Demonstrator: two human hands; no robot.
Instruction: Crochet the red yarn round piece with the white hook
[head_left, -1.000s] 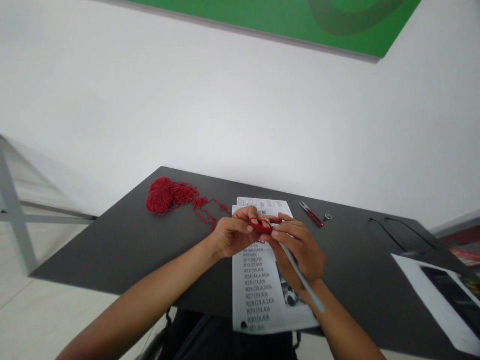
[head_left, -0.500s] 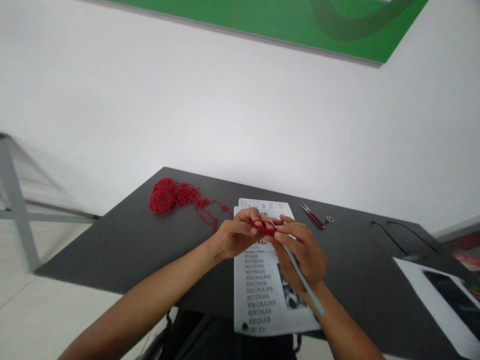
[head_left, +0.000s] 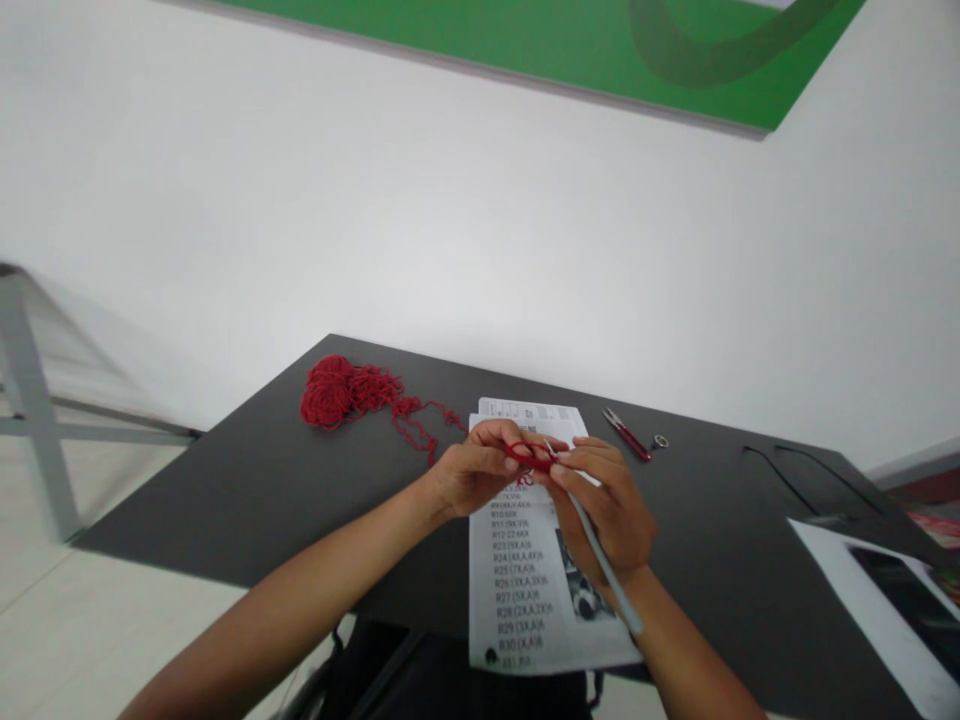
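Between my fingers is a small piece of red crochet work [head_left: 534, 462], held above a printed pattern sheet [head_left: 510, 600]. My left hand [head_left: 478, 467] pinches its left side, with red yarn around the fingers. My right hand [head_left: 609, 505] grips a crochet hook [head_left: 604, 563] with a grey handle, its metal tip at the stitches. The hook's handle slants down toward my right wrist. A loose strand of yarn [head_left: 414, 415] runs across the table from a red yarn ball [head_left: 330, 392] to my left hand. Fingers partly cover the stitches.
Thread snips [head_left: 628, 435] with red handles and a small ring [head_left: 660, 441] lie beyond my right hand. Farther right are the glasses [head_left: 795, 482] and a white sheet [head_left: 847, 590] bearing a dark picture or device. A white wall [head_left: 480, 250] rises behind the dark table [head_left: 247, 500].
The hook tip has shifted slightly at the red work, and its handle end has tilted a little lower. Both hands keep nearly the same place; the view has moved slightly.
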